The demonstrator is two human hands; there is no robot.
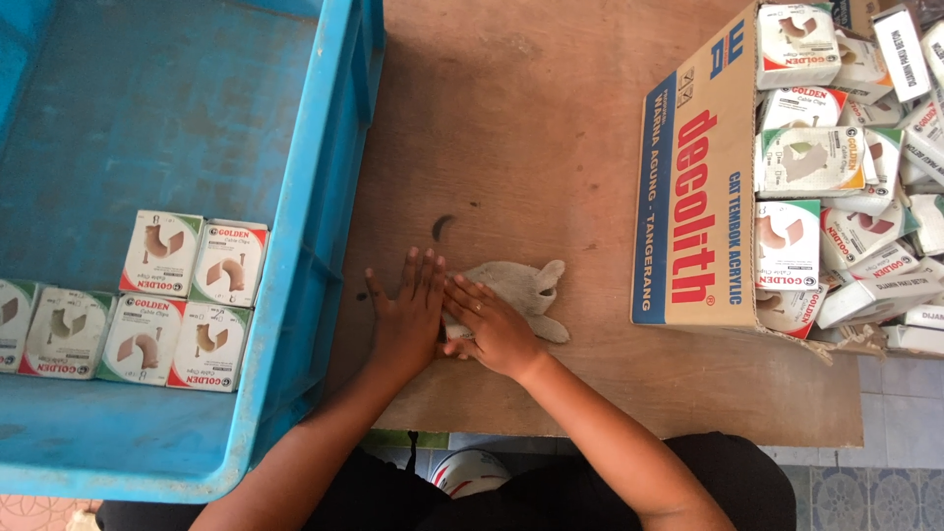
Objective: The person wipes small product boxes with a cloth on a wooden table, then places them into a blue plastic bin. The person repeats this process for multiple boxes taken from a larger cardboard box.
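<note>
Both hands are pressing flat on a worn plywood table (551, 147): the left hand (408, 320) lying beside a limp, greyish knitted glove (521, 290), the right hand (492, 329) resting on it, fingers spread and gripping nothing. The glove is lying lengthwise left to right, its floppy fingers pointing toward a cardboard carton (693, 187) of small boxes. A blue plastic crate (315, 197) is sitting at the left.

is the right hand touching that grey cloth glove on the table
Touching. The head view shows the right hand lying flat on the grey glove, its fingers pressing the near edge against the wooden table, no gap between them.
</note>
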